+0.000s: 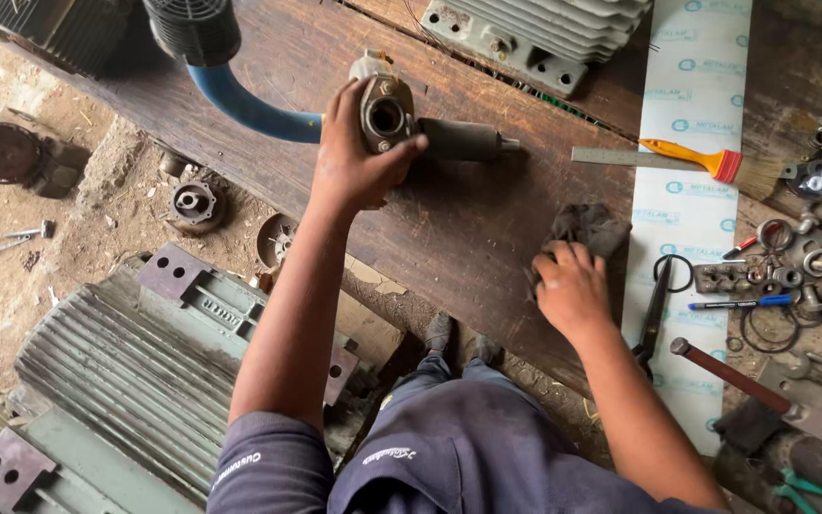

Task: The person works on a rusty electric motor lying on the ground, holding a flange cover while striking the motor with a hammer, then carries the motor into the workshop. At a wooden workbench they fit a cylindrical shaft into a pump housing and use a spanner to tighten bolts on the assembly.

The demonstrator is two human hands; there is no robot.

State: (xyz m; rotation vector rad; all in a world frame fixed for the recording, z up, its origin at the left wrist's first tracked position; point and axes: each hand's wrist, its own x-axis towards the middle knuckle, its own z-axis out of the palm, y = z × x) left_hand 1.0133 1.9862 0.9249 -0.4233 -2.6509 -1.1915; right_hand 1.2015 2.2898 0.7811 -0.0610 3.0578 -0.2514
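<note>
My left hand (359, 157) grips a grey metal pump part (387, 114) with a round port facing up, held against the wooden workbench (449, 238). A dark cylindrical shaft (463, 140) sticks out of that part to the right, and a blue hose (244, 107) curves away from it to the left. My right hand (571, 286) presses on a dark, dirty rag (587, 228) lying on the bench nearer the front edge.
An orange-handled brush (706, 160) and a steel ruler (632, 158) lie on a white printed sheet (692, 105). Washers, rings, pens and a hammer (744, 383) crowd the right side. Black scissors (656, 309) lie beside them. A finned motor housing (135, 371) sits on the dirt floor at left.
</note>
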